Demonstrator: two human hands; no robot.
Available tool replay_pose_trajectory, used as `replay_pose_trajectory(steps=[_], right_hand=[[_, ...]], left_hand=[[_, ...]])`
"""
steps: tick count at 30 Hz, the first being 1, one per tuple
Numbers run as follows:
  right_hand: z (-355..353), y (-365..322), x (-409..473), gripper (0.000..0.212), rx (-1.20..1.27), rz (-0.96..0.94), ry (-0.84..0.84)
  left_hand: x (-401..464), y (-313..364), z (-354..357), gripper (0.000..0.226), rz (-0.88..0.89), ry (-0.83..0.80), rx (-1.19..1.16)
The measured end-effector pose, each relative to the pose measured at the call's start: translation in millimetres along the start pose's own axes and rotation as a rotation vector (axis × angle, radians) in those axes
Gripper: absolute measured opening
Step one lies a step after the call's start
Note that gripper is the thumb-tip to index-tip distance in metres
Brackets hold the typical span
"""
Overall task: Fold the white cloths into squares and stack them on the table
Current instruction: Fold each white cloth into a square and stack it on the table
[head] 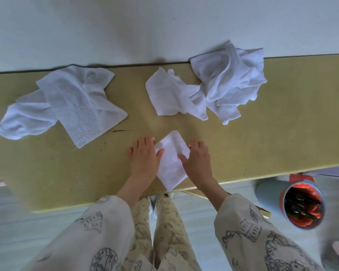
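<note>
My left hand (pixel 144 156) and right hand (pixel 197 159) press flat, fingers straight, on the small folded white terry cloth (pixel 171 163), lower centre. Olive-yellow desk (pixel 282 133) beneath.

Left hand (pixel 144 155) and right hand (pixel 197 160) press flat on folded cloth (pixel 171 163).

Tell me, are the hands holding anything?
Not gripped: both hands lie flat on the folded cloth, the left hand pressing its left edge, the right hand its right edge.

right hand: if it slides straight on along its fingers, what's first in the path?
The right hand points up and slightly left across the folded cloth. Beyond that is bare table, then probably the flat corner of the crumpled cloth pile. The exact line is uncertain.
</note>
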State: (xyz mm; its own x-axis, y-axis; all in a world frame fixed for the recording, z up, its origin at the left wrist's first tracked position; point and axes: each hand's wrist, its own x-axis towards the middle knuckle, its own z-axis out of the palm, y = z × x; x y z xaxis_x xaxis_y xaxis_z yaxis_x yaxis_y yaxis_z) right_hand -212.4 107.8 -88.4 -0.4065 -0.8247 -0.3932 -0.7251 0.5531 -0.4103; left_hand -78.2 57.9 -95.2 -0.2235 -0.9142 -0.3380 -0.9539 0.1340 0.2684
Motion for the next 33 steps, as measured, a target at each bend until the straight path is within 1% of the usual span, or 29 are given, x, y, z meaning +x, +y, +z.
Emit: replay_pose_trajectory(steps=[3,5,7,9,11,13,14,16,18,19,20,22,24,25,28,29,31,32,33], right_hand=[[-0.2,-4.3,2.4,0.034,-0.021,0.038,-0.04],[0.3,-6.1,1.2,0.033,-0.041,0.038,-0.046],[3.2,-6.6,-1.5,0.033,-0.045,0.033,-0.049],[6.8,-6.4,-5.2,0.034,-0.008,0.045,-0.05],[9.9,-6.6,-9.6,0.035,0.037,0.069,-0.05],[12.3,-7.1,-13.1,0.038,0.058,0.093,-0.058],[12.9,-7.6,-14.7,0.041,0.061,0.1,-0.069],[12.7,-10.0,-16.6,0.051,0.066,0.101,-0.123],[8.7,-13.3,-16.2,0.065,0.085,0.075,-0.249],[5.7,-15.4,-15.5,0.067,0.095,0.053,-0.33],[1.8,-18.6,-15.2,0.065,0.105,0.019,-0.407],[-6.8,-27.1,-15.2,0.056,0.139,-0.064,-0.51],[-18.8,-39.3,-18.3,0.052,0.177,-0.159,-0.546],[-25.1,-46.6,-20.8,0.048,0.179,-0.217,-0.552],[-47.8,-76.9,-34.5,0.025,0.12,-0.405,-0.551],[-53.9,-86.4,-39.8,0.025,0.122,-0.461,-0.55],[-63.6,-102.3,-50.9,0.036,0.135,-0.572,-0.541],[-67.0,-109.0,-56.0,0.037,0.135,-0.628,-0.54],[-70.6,-116.3,-62.1,0.032,0.131,-0.682,-0.553]], left_hand=[[17.5,9.1,-2.2,0.049,-0.095,-0.134,-0.021],[26.4,15.1,-3.3,0.048,-0.161,-0.221,-0.023],[30.8,19.5,-5.1,0.037,-0.193,-0.302,-0.002],[30.3,19.8,-6.8,0.022,-0.163,-0.339,0.046],[26.2,16.4,-9.0,0.013,-0.115,-0.346,0.035],[21.4,9.4,-11.6,0.005,-0.074,-0.382,-0.087],[18.1,5.5,-16.1,0.006,-0.076,-0.43,-0.187],[12.3,-4.1,-28.4,0.021,-0.12,-0.558,-0.46],[5.9,-15.3,-46.4,0.04,-0.124,-0.667,-0.684],[2.0,-20.8,-56.7,0.045,-0.082,-0.703,-0.713],[-2.8,-25.9,-66.7,0.046,-0.022,-0.721,-0.704],[-13.7,-35.5,-85.1,0.046,0.105,-0.696,-0.658],[-26.4,-43.8,-101.0,0.039,0.141,-0.603,-0.643],[-33.9,-48.0,-108.5,0.035,0.133,-0.55,-0.658],[-60.8,-60.5,-131.4,0.029,0.101,-0.394,-0.731],[-70.7,-64.9,-138.2,0.027,0.08,-0.334,-0.74],[-94.5,-73.7,-149.4,0.026,0.002,-0.19,-0.761],[-107.8,-77.7,-153.6,0.026,-0.046,-0.114,-0.775],[-123.1,-81.5,-156.1,0.025,-0.094,-0.041,-0.793]])
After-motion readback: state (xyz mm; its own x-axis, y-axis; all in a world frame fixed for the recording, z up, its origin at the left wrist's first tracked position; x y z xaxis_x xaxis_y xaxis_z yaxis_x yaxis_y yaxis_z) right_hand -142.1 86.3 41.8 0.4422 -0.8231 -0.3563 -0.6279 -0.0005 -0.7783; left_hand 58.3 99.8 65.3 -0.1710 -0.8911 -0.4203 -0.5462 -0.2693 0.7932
